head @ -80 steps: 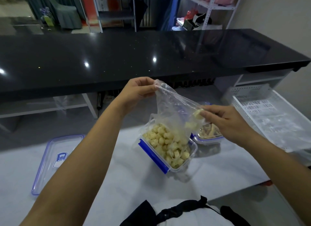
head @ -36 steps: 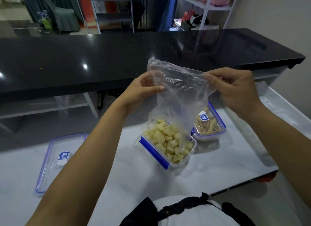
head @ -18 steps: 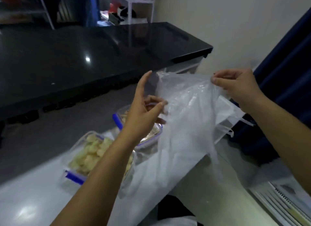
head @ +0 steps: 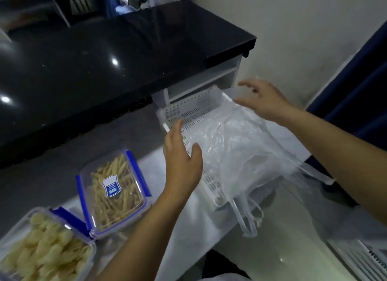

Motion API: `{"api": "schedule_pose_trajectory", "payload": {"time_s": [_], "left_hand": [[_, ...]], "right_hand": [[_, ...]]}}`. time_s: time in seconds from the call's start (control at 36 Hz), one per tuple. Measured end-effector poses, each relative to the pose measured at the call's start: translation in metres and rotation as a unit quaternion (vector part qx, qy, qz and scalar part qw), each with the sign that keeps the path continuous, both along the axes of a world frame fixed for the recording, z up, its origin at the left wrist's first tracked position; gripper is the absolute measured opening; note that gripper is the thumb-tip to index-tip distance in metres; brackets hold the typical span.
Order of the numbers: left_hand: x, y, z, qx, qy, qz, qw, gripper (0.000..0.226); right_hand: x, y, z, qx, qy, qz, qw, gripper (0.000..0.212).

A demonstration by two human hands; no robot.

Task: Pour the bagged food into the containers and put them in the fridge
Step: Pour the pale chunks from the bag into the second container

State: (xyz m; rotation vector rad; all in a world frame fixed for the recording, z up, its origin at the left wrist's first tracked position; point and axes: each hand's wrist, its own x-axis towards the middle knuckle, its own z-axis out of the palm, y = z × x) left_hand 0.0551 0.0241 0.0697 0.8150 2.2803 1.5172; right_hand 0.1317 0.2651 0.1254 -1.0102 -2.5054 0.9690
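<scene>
An empty clear plastic bag (head: 236, 149) lies crumpled in a white slotted basket (head: 188, 111) at the right end of the white counter. My left hand (head: 182, 161) hovers at the bag's left edge with fingers spread, holding nothing. My right hand (head: 261, 100) is above the bag's far side, fingers straight and apart from it. A lidded clear container (head: 113, 192) with blue clips holds pale sticks of food. An uncovered container (head: 44, 249) full of pale yellow chunks sits at the bottom left.
A black glossy countertop (head: 104, 61) runs across the back, above the white counter (head: 188, 228). A dark blue curtain (head: 360, 92) hangs at the right. A white slatted rack (head: 364, 257) shows at the bottom right corner.
Both hands carried the emptied bag from above the chunk container to the right and let it go into the white basket. The view swung right with them.
</scene>
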Motion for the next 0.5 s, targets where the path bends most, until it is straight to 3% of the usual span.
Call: {"api": "schedule_pose_trajectory", "payload": {"time_s": [0.06,0.14,0.25,0.33,0.5], "left_hand": [[0.000,0.017,-0.007,-0.057,0.110,-0.008,0.992,0.059],[0.007,0.040,-0.028,-0.232,0.218,-0.071,0.945,0.057],[0.022,0.065,-0.067,-0.449,0.210,-0.152,0.855,0.070],[0.024,0.075,-0.087,-0.535,0.227,-0.192,0.791,0.071],[0.026,0.084,-0.093,-0.563,0.188,-0.202,0.780,0.072]], "right_hand": [[0.002,0.006,-0.013,0.055,-0.022,0.059,0.996,0.061],[0.012,-0.003,-0.048,0.103,-0.116,0.154,0.976,0.069],[0.031,-0.016,-0.110,0.127,-0.292,0.246,0.916,0.071],[0.038,-0.014,-0.141,0.121,-0.344,0.265,0.892,0.072],[0.036,-0.008,-0.155,0.133,-0.343,0.277,0.887,0.075]]}}
